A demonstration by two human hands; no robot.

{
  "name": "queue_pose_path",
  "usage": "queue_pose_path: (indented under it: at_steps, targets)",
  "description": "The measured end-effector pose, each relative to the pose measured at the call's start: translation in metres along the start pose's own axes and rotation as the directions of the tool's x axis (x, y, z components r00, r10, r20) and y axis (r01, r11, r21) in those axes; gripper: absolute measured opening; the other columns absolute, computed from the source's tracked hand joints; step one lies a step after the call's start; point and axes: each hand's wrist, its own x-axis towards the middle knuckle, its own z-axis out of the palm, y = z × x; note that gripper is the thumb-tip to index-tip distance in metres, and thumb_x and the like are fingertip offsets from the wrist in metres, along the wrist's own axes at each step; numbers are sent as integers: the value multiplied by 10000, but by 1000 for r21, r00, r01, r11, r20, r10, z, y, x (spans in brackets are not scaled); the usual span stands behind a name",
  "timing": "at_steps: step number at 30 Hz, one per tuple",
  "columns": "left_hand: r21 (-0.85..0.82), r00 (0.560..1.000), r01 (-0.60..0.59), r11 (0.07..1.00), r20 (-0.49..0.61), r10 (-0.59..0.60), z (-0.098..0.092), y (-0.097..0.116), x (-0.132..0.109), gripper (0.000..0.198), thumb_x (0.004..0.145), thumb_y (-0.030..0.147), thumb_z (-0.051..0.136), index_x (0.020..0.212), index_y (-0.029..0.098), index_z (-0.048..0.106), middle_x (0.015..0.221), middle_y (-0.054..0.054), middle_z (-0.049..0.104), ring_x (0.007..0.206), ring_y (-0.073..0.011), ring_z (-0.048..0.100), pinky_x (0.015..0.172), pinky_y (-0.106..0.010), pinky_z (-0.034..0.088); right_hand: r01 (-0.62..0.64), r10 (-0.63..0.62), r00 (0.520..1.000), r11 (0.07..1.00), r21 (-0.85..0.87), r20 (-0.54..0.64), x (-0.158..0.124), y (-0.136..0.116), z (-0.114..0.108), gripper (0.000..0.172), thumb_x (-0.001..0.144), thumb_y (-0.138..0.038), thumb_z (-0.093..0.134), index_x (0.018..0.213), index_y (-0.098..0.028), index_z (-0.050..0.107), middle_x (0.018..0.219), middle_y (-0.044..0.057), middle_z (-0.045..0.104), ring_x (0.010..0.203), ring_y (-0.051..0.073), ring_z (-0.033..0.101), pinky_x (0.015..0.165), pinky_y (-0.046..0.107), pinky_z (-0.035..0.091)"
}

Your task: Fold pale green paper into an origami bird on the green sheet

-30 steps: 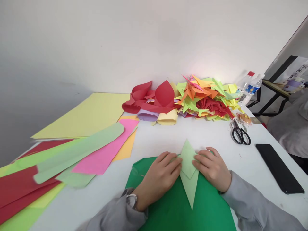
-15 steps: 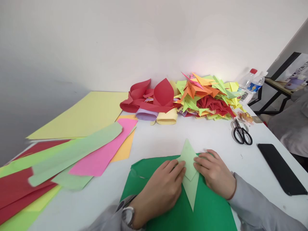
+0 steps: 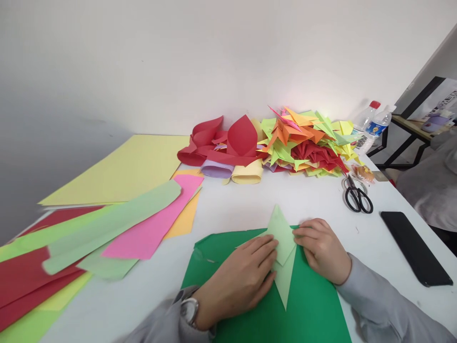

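Observation:
A pale green piece of folded origami paper (image 3: 281,242) lies on a dark green sheet (image 3: 307,305), its points facing away from and toward me. My left hand (image 3: 246,274) rests across its left side, fingers stretched flat and pressing it down. A thin pale green flap shows to the left, partly hidden under this hand. At the right corner, the fingertips of my right hand (image 3: 317,247) close on the paper's edge, with the thumb tucked below.
Rolled red paper shapes (image 3: 243,138) and a heap of folded paper stars (image 3: 303,147) stand against the wall. Coloured paper strips (image 3: 150,224) overlap at the left, below a yellow sheet (image 3: 128,166). Black-handled scissors (image 3: 358,197), a black phone (image 3: 416,247) and bottles (image 3: 374,126) are at the right.
My left hand has flattened and spread further over the folded paper. A flap now sticks out on the left. My right hand has shifted slightly up and right along the edge.

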Motion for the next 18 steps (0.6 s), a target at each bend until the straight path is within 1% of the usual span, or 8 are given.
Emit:
queue_pose_path:
  at_steps: [3,6,8,10,12,15,18]
  targets:
    - [-15,1000,15,1000,-4,-15,2,0,0,293,897,295,543,1083,94,648,1166,-164,665,1154,-305,582,953,-462,533,-2,2,1000,1000,16,4,1,-2,-1,254,803,-14,500,854,-173,692,911,58,738,911,220,586,799,392,465]
    - [-26,1000,30,999,2,-30,4,-2,-2,354,869,360,594,1074,77,650,1190,-179,654,1173,-321,572,974,-466,521,12,-12,1000,1000,11,21,2,-5,-4,261,793,-13,488,835,-176,687,884,64,723,887,223,579,787,395,464]
    - [-35,1000,28,999,4,-28,4,-3,-4,451,843,439,618,1089,61,641,1207,-196,642,1189,-335,558,992,-477,505,35,-36,998,999,18,58,3,-7,-6,255,788,-27,485,837,-177,685,918,72,710,897,230,575,796,404,464]
    - [-39,1000,31,999,5,-31,3,0,-4,545,804,498,639,1111,48,627,1216,-210,632,1189,-357,550,987,-497,499,59,-63,992,997,44,110,4,-8,-7,237,798,-53,488,868,-170,682,996,83,696,942,239,573,836,417,464]
    - [-38,998,64,997,-4,-64,3,6,-3,512,785,453,653,1106,55,624,1188,-203,642,1151,-362,566,955,-501,512,73,-83,985,995,70,149,4,-8,-7,236,813,-75,490,929,-165,675,1054,90,685,983,238,572,887,425,455]
    - [-38,984,170,985,-47,-172,6,20,2,338,777,272,615,1052,76,631,1067,-162,670,1043,-320,605,890,-452,545,78,-92,981,994,81,172,4,-6,-6,259,816,-87,498,1006,-165,656,1065,85,685,982,225,576,935,442,431]
    - [-7,967,240,971,-87,-240,11,32,10,316,767,256,590,1031,84,619,1004,-153,662,955,-309,612,815,-443,568,79,-94,978,993,84,186,3,-5,-5,276,802,-95,508,1032,-161,645,1070,84,683,980,228,574,953,464,411]
